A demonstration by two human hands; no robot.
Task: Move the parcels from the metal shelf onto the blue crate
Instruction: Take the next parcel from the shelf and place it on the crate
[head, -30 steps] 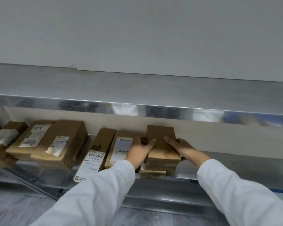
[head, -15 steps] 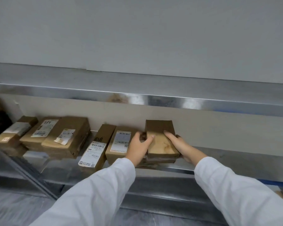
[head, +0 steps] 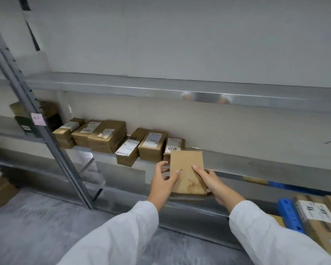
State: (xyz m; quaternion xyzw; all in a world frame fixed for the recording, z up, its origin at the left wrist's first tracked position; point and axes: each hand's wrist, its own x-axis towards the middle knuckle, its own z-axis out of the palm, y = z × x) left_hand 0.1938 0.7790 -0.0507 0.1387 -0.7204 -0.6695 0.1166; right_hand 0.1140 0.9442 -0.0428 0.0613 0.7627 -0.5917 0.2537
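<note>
Plain brown parcel stack [head: 187, 165] held before metal shelf [head: 256, 165], blue crate [head: 289, 213] lower right

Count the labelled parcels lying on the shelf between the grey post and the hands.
6, in a row: first parcel, second, third, long fourth, fifth, sixth behind the held parcel. More may hide beneath.

sleeves: white, long, to both wrists | fabric: creased, perhaps lab coat | hands: bare

Parcel storeroom, metal shelf [head: 180, 88], labelled cardboard parcels [head: 107, 135], concrete floor [head: 27, 226]
</note>
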